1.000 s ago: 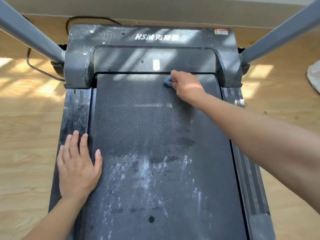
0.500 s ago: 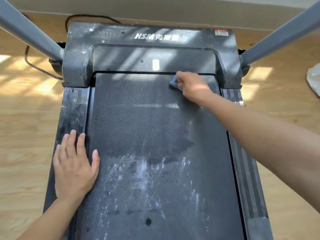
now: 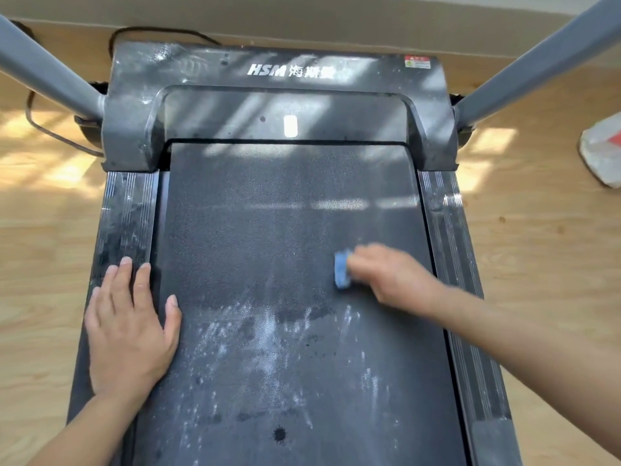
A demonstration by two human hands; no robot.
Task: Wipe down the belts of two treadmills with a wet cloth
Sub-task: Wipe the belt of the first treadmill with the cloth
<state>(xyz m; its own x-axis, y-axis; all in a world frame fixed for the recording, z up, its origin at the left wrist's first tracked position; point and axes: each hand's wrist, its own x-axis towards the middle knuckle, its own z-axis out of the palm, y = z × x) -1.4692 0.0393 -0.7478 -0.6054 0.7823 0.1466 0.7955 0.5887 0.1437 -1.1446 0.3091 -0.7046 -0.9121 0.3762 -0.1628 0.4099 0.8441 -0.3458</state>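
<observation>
A black treadmill belt (image 3: 268, 237) fills the middle of the view, darker on its far half and streaked with white dust on its near half. My right hand (image 3: 389, 277), blurred by motion, holds a small blue cloth (image 3: 342, 269) against the belt's right side, about halfway along. My left hand (image 3: 129, 327) rests flat with straight fingers on the left side rail (image 3: 126, 210), its thumb lying on the belt's edge.
The dusty grey motor cover (image 3: 279, 75) marked HSM lies at the far end. Two grey uprights (image 3: 50, 75) (image 3: 544, 58) slant out at the sides. A black cable (image 3: 43, 129) runs over the wooden floor at left; a white bag (image 3: 605, 149) lies at right.
My right hand has pulled the cloth from the belt's far end, by the motor cover, back toward me along the right side. My left hand has stayed put.
</observation>
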